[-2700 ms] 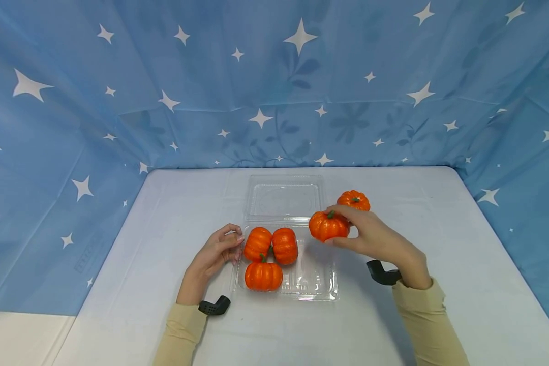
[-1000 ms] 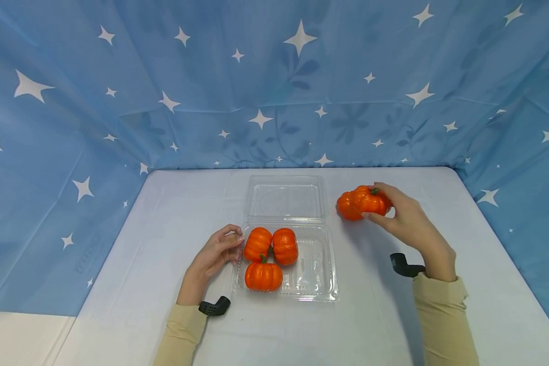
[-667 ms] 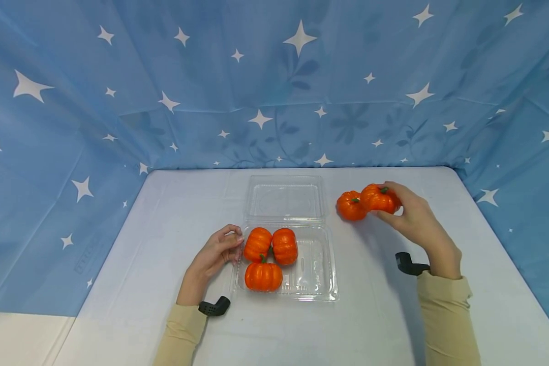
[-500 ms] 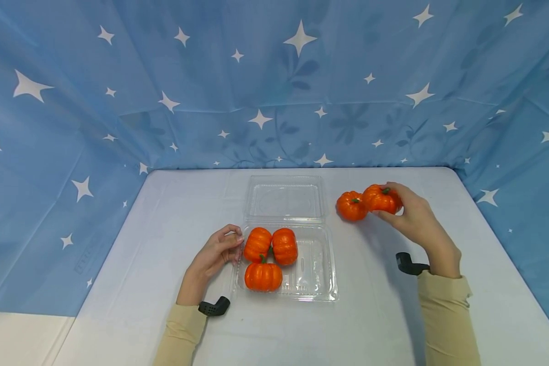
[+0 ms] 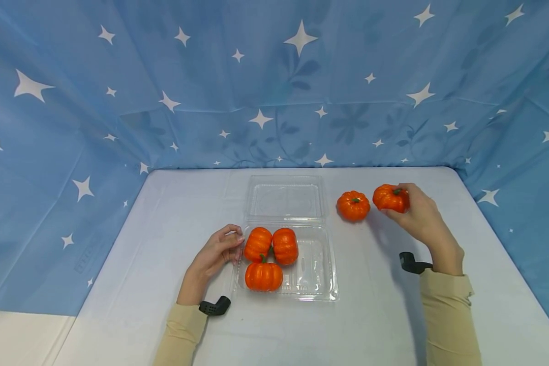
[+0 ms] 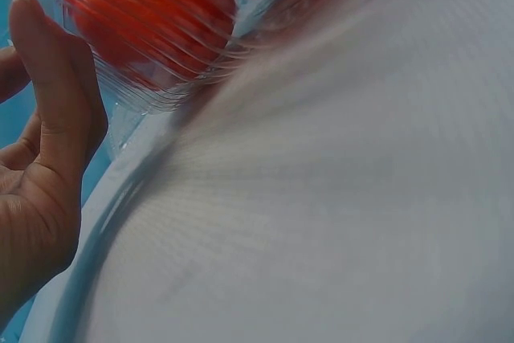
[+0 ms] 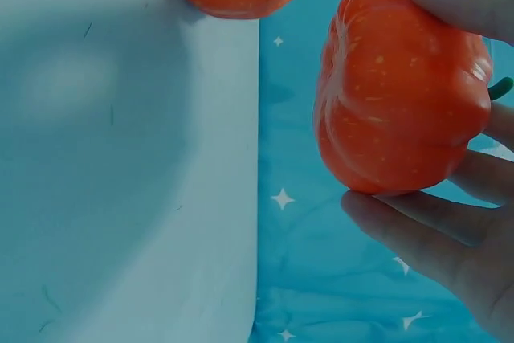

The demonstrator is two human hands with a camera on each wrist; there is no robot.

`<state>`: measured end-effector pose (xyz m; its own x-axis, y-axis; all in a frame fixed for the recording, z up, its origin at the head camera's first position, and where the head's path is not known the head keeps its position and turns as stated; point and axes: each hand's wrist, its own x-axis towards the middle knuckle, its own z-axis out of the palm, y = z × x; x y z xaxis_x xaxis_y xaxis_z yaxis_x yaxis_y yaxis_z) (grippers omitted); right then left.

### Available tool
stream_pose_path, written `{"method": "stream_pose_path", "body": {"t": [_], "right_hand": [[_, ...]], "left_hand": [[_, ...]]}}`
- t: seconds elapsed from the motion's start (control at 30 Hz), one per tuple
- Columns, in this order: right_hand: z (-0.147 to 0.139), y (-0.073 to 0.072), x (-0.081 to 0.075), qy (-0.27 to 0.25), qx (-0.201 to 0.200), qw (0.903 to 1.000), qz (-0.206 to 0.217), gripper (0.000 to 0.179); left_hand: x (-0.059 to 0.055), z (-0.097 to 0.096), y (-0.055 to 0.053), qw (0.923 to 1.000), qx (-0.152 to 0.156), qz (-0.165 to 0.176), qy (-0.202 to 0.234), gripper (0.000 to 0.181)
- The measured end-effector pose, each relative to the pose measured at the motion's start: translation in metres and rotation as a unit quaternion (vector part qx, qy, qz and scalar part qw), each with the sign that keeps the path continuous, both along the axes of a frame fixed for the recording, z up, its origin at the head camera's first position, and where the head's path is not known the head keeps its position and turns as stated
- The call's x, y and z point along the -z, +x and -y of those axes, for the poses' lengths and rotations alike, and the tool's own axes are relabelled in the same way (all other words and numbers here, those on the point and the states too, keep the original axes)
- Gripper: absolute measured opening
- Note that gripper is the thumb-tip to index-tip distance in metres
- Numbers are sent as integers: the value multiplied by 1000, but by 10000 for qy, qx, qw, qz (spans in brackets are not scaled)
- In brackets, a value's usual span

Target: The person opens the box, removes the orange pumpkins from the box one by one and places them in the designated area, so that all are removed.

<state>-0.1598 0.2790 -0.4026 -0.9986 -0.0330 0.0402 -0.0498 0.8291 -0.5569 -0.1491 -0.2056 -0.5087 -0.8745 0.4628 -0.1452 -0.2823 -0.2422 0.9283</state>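
My right hand (image 5: 418, 216) grips a small orange pumpkin (image 5: 390, 198) with a green stem, thumb on one side and fingers on the other. In the right wrist view this pumpkin (image 7: 401, 90) hangs above the white table. Just left of it, another pumpkin (image 5: 353, 206) sits on the table. My left hand (image 5: 217, 251) rests at the left side of a clear plastic clamshell box (image 5: 315, 264), fingers loosely bent beside its wall. Three pumpkins (image 5: 263, 276) lie in the left part of the box. The left wrist view shows my thumb close to the ribbed wall.
The box's clear lid (image 5: 285, 199) lies folded back, flat on the white table (image 5: 164, 213). A blue curtain with white stars (image 5: 274, 101) stands behind the table's far edge and along both sides.
My right hand has carried the pumpkin from over the box to the right, past the pumpkin on the table, leaving a gap between them. My left hand has stayed still.
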Motion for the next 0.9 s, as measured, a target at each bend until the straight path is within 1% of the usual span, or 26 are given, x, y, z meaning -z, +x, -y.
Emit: {"method": "stream_pose_path", "body": {"t": [0.27,0.5,0.67,0.9], "right_hand": [[-5,-3,6,3,247,9996,160,71],[-8,-3,8,48,436,9986,292,72],[-12,-6,12,51,476,9978,463,74],[-17,-11,22,64,502,9963,701,72]], "left_hand": [[0,0,0,10000,-32,29,-35,11],[0,0,0,10000,-36,32,-7,11],[1,0,0,10000,-35,22,-8,11],[0,0,0,10000,-50,28,-55,10]]}}
